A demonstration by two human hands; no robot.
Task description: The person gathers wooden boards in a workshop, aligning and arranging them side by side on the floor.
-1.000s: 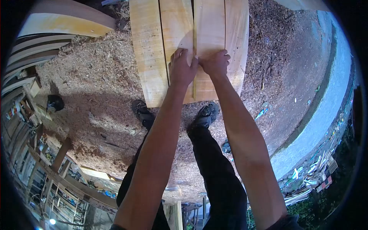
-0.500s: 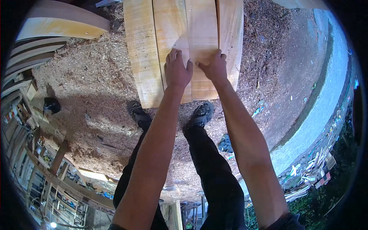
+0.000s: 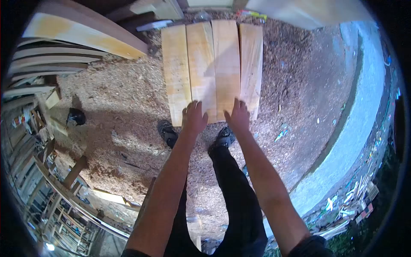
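Several pale wooden planks point(image 3: 176, 73) lie side by side on the ground ahead of me, long edges together, with narrow gaps between some. My left hand point(image 3: 195, 119) is over the near end of the left-middle plank point(image 3: 201, 51), fingers apart. At the near end of the right-middle plank point(image 3: 227, 55) is my right hand point(image 3: 238, 118), thumb and fingers spread, close to the rightmost plank point(image 3: 251, 55). Neither hand grips anything. Whether the fingertips press on the wood is hard to tell.
Wood chips cover the ground point(image 3: 128, 98). Stacked timber point(image 3: 85, 32) stands at upper left, and a dark round object point(image 3: 76, 116) sits below it. A concrete kerb point(image 3: 346, 132) curves along the right, with scrap wood point(image 3: 342, 214) beyond. My shoes point(image 3: 224, 138) are just behind the planks.
The view has pulled back, so the planks look smaller and their far ends show. Both hands have come back toward the planks' near ends.
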